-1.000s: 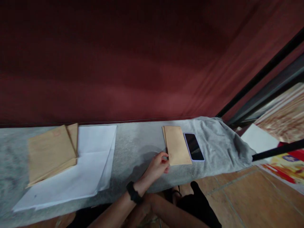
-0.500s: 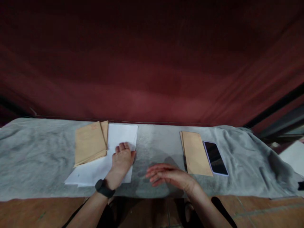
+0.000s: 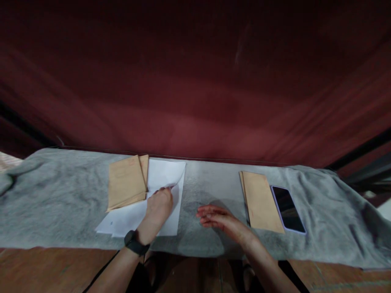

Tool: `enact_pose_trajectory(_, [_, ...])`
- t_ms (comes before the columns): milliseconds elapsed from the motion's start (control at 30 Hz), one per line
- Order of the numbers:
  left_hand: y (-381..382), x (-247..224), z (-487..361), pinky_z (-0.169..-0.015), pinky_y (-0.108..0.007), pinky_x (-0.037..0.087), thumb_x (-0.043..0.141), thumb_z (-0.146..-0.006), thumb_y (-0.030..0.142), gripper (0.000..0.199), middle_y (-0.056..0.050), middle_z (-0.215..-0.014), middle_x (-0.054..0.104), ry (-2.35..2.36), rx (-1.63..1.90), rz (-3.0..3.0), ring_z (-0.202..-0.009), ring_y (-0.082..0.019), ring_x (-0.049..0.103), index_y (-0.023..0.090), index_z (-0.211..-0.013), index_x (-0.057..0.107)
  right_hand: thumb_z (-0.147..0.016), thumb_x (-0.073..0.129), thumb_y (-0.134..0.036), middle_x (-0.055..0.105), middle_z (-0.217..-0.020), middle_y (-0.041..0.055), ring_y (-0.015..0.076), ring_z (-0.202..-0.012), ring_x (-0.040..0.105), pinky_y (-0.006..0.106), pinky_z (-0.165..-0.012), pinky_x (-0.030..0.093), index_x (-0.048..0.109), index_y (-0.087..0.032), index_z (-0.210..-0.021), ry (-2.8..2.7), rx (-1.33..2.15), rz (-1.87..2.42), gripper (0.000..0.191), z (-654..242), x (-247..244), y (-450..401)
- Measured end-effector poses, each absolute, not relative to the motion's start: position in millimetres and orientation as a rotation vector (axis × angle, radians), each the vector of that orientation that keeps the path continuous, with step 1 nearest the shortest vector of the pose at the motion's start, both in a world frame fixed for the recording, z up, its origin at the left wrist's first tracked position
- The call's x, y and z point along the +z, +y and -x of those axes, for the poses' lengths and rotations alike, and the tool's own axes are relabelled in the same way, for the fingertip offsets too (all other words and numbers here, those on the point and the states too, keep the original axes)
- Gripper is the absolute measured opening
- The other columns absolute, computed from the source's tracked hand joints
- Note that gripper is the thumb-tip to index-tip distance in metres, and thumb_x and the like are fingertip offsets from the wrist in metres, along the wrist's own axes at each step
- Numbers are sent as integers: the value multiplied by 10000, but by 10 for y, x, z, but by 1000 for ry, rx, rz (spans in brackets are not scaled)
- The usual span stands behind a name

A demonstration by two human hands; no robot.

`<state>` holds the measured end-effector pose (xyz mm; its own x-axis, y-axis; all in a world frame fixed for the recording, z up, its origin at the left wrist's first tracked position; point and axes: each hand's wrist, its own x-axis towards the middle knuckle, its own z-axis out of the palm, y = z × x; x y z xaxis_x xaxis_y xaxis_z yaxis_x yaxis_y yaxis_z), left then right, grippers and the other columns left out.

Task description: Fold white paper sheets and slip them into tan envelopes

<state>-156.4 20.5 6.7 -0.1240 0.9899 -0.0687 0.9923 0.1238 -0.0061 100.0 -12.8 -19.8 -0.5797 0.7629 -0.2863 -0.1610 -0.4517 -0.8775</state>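
My left hand (image 3: pixel 160 204), with a dark watch on its wrist, is closed on the top sheet of white paper (image 3: pixel 166 171). That sheet bends up beside the fingers, along its right side. More white sheets lie beneath it, and several brown envelopes (image 3: pixel 126 181) overlap their left part. My right hand (image 3: pixel 218 217) hovers over or rests on the grey cloth, I cannot tell which; its fingers are stretched out towards the left and hold nothing. To its right lies a small stack of brown envelopes (image 3: pixel 262 201).
A phone with a lilac edge (image 3: pixel 288 209) lies beside the right-hand envelopes, its screen dark. Grey cloth (image 3: pixel 67 195) covers the long, narrow surface, wrinkled at both ends. A dark red sheet (image 3: pixel 195 101) rises behind it. Brown tiles (image 3: pixel 45 268) show below the front edge.
My left hand has gone from lying flat on the paper to closing on it, and the sheet's right side now lifts. The view has shifted slightly; my right hand stays outstretched.
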Motion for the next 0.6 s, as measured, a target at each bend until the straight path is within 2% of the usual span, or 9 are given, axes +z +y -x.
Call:
enact_pose_trajectory(67, [258,89,1687,-785,-334,516,383,-997,224,360,-160,-1004,761,2296,-18,-1971,-938,-276,731,122,-1043,725,-784,801,-467,737,-1223,87,242,-1045,702,461,-1030,521,755,-268,-1134,-1148,2055,935,405,-998,-200,-127])
enact_pose_trajectory(167, [378,115,1866,-727,-276,480,463,-983,320,306,-75,-903,772,2169,79,-1785,-870,-224,725,181,-951,734,-779,804,-474,737,-1223,90,244,-1037,705,468,-1027,524,753,-265,-1133,-1155,2045,949,415,-989,-204,-127])
enact_pose_trajectory(267, [467,153,1951,-689,-247,455,489,-965,319,283,-30,-807,761,2125,98,-1736,-828,-196,717,203,-883,733,-770,805,-480,732,-1232,97,250,-1047,702,477,-1024,529,744,-257,-1139,-1161,2041,951,435,-978,-209,-129])
enact_pose_trajectory(333, [461,193,1903,-693,-259,454,485,-963,305,281,-43,-817,762,2156,103,-1740,-837,-210,716,198,-903,738,-781,793,-476,732,-1225,98,249,-1053,699,471,-1013,536,740,-255,-1140,-1164,2036,955,425,-972,-219,-127])
enact_pose_trajectory(433, [340,266,1641,-723,-288,463,447,-988,301,300,-90,-941,772,2262,119,-1795,-896,-235,719,191,-1003,726,-799,775,-475,742,-1181,100,227,-987,708,426,-954,560,741,-239,-1121,-1102,2001,981,401,-959,-252,-111])
enact_pose_trajectory(500, [207,299,1371,-741,-287,468,436,-995,267,287,-99,-1032,765,2253,108,-1915,-924,-225,720,194,-1031,712,-804,768,-497,748,-1137,102,206,-916,714,386,-890,576,737,-216,-1105,-1011,1970,1007,413,-942,-285,-86])
enact_pose_trajectory(600, [1,281,930,-745,-287,479,436,-999,238,269,-93,-1056,754,2114,134,-2002,-888,-206,723,190,-1044,697,-816,735,-564,755,-1065,90,198,-879,719,345,-807,581,714,-201,-1130,-878,1946,994,480,-907,-331,-28])
